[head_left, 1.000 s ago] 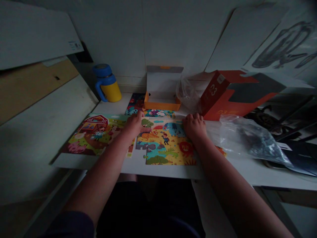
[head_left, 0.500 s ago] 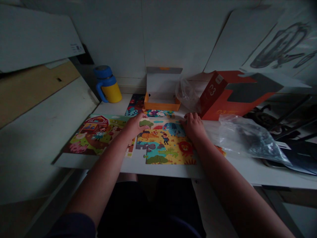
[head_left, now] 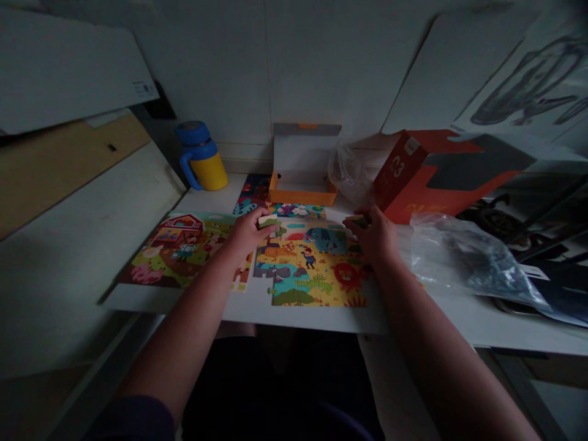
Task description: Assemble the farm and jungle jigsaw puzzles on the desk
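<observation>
A jigsaw puzzle of jungle animals point(head_left: 305, 263) lies on the white table, with an elephant, a lion and a hippo among its pictures. My left hand point(head_left: 248, 233) is at its upper left corner, fingers closed on a puzzle piece point(head_left: 269, 222) with a pale top and green below. At the upper right corner my right hand point(head_left: 379, 236) pinches another puzzle piece point(head_left: 356, 220), dark green and tan, tilted off the table. Left of the jungle picture, partly behind my left arm, lies a farm puzzle point(head_left: 179, 248) with a red barn.
Behind the puzzle stands an opened orange box point(head_left: 303, 197), over a dark puzzle picture point(head_left: 248, 199). A blue and yellow flask point(head_left: 204, 159) stands back left. To the right are a red carton point(head_left: 413, 177) and a clear plastic bag point(head_left: 473, 260).
My right hand, earlier resting on the puzzle's upper right corner, has shifted right and now holds a piece raised there. The piece in my left hand is tilted up a little more.
</observation>
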Demonstrator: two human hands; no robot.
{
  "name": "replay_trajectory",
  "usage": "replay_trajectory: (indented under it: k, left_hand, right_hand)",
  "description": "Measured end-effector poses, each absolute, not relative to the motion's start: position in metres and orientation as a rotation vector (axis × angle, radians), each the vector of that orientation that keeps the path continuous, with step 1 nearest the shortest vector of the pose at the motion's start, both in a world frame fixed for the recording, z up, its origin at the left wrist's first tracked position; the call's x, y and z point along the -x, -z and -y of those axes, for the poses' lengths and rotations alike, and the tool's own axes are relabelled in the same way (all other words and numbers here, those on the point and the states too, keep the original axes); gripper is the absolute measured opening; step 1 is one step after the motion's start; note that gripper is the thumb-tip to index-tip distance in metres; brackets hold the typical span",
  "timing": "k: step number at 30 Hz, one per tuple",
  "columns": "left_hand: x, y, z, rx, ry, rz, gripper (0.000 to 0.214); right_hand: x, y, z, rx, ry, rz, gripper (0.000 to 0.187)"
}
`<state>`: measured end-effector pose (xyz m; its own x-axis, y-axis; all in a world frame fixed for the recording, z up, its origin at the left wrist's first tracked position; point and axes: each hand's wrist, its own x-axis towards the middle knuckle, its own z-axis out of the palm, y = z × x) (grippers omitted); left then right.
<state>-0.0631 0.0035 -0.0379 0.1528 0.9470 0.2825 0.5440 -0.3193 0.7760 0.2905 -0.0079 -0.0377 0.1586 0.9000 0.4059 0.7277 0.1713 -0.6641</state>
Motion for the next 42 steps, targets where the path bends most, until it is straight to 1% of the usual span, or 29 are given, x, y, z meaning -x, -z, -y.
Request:
replay_trajectory:
  k: [4,7,9,14,16,21,26,29,32,34,37,42]
  left_hand:
    - [0.056,0.039,-0.004,-1.701,-1.117,-1.255,0.048]
    - [0.046,0.040,-0.001,-1.590,-1.080,-1.133,0.048]
    - [0.037,0.041,0.003,-1.549,-1.042,-1.039,0.044]
    - [0.012,0.045,0.016,-1.521,-1.004,-0.849,0.044]
    - [0.004,0.046,0.020,-1.544,-0.991,-0.786,0.045]
    - [0.000,0.047,0.022,-1.484,-0.991,-0.692,0.051]
    - [0.003,0.048,0.021,-1.336,-0.988,-0.686,0.056]
    - [0.001,0.047,0.023,-1.289,-0.973,-0.664,0.055]
    - [-0.002,0.046,0.025,-1.278,-0.960,-0.660,0.053]
    - [-0.003,0.046,0.026,-1.292,-0.953,-0.670,0.051]
    - [-0.005,0.048,0.025,-1.323,-0.956,-0.659,0.049]
    - [-0.003,0.048,0.025,-1.342,-0.961,-0.674,0.047]
  right_hand:
    - [-0.282,0.027,0.016,1.493,-0.339,1.579,0.040]
    - [-0.267,0.021,0.024,1.429,-0.409,1.620,0.040]
    - [-0.255,0.019,0.029,1.333,-0.542,1.669,0.041]
    - [-0.230,0.024,0.038,1.013,-1.054,1.646,0.046]
    - [-0.225,0.028,0.039,0.979,-1.107,1.593,0.046]
    - [-0.222,0.030,0.034,0.982,-1.029,1.460,0.049]
    - [-0.223,0.030,0.033,1.015,-1.023,1.455,0.042]
    - [-0.223,0.034,0.033,1.118,-0.976,1.466,0.041]
    - [-0.222,0.037,0.035,1.273,-0.853,1.513,0.043]
    - [-0.221,0.038,0.036,1.356,-0.771,1.567,0.040]
    - [-0.219,0.036,0.038,1.371,-0.700,1.621,0.036]
    - [-0.218,0.036,0.038,1.335,-0.667,1.640,0.039]
